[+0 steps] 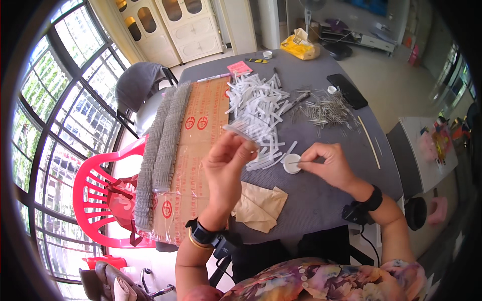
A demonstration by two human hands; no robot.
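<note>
My left hand (228,163) is raised over the table, its fingers pinching a translucent white strip (235,130) that points up and to the left. At the right, my right hand (331,164) holds a thin metal pin (307,161) between thumb and fingers. The pin's tip is over a small round white dish (291,167); I cannot tell whether it touches what is inside. Behind both hands lies a loose pile of white strips (258,103). A heap of thin metal pins (326,111) lies beyond my right hand.
Left on the table, cardboard (208,103) bears two long rows of grey, closely packed pieces (168,125). A beige cloth (261,206) lies nearest me. At right are a wooden stick (369,143) and a black phone-like slab (347,91). A yellow bag (300,46) sits at the far edge.
</note>
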